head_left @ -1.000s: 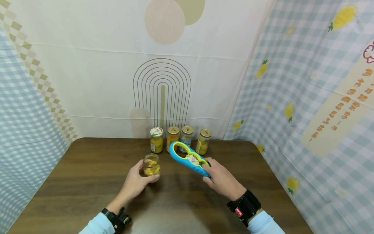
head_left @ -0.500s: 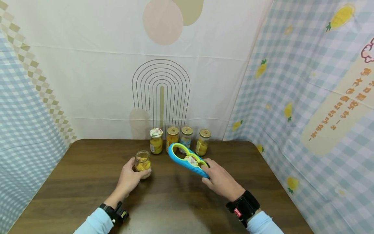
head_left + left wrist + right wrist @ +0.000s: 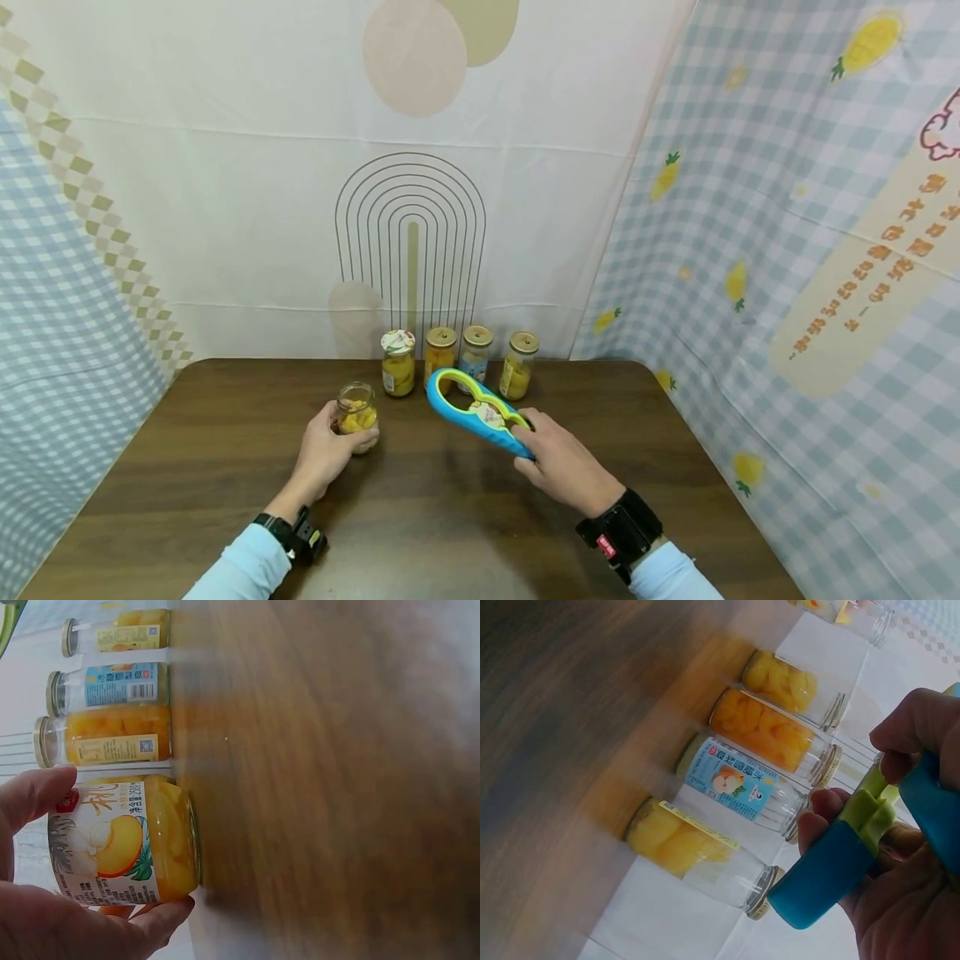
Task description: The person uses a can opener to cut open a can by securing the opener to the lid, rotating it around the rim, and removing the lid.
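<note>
My left hand [image 3: 322,454] grips a lidless glass jar of yellow peach pieces [image 3: 356,408] around its side, left of the table's middle. The jar stands upright, its base right at the tabletop; a peach picture shows on its label [image 3: 112,847] in the left wrist view. In my right hand [image 3: 566,462] is a blue and green multi-ring jar opener [image 3: 468,419], gripped at its near end and held over the table. Through the opener's openings shows a white, flower-patterned lid [image 3: 487,414], partly hidden by the frame and fingers.
Along the back edge of the brown table [image 3: 442,517] stand several closed jars: one with a patterned white lid [image 3: 398,364], an orange-filled one [image 3: 439,354], a blue-labelled one [image 3: 474,358] and a yellow-filled one [image 3: 517,367]. A white cloth [image 3: 262,208] hangs behind them.
My left hand has carried the peach jar leftward and slightly farther back, apart from the opener. The right hand with the opener has stayed nearly in place.
</note>
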Available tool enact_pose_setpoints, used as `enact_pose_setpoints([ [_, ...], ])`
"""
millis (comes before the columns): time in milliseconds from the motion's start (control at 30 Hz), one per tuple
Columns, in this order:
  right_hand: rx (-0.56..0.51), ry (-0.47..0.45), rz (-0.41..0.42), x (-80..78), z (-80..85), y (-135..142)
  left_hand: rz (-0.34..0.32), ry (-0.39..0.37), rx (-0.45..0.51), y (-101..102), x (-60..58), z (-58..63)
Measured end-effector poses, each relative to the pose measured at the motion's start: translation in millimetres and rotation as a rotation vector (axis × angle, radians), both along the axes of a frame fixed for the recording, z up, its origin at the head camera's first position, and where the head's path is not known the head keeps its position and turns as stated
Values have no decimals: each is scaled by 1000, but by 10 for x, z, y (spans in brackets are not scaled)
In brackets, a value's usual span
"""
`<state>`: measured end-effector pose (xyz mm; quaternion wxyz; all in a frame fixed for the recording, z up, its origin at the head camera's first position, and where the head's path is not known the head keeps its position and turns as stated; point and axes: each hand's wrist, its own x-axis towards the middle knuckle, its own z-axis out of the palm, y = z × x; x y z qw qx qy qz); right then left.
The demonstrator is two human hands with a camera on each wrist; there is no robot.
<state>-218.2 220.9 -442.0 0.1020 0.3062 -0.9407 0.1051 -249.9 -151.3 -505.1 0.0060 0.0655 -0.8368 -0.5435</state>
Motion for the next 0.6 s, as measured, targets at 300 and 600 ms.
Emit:
enact_pose_setpoints([
  [300, -3, -23, 7, 2, -19, -4, 19, 11, 20, -25, -143, 9],
  [600, 1, -33, 21, -20, -48, -4, 27, -16, 19, -132, -404, 8],
])
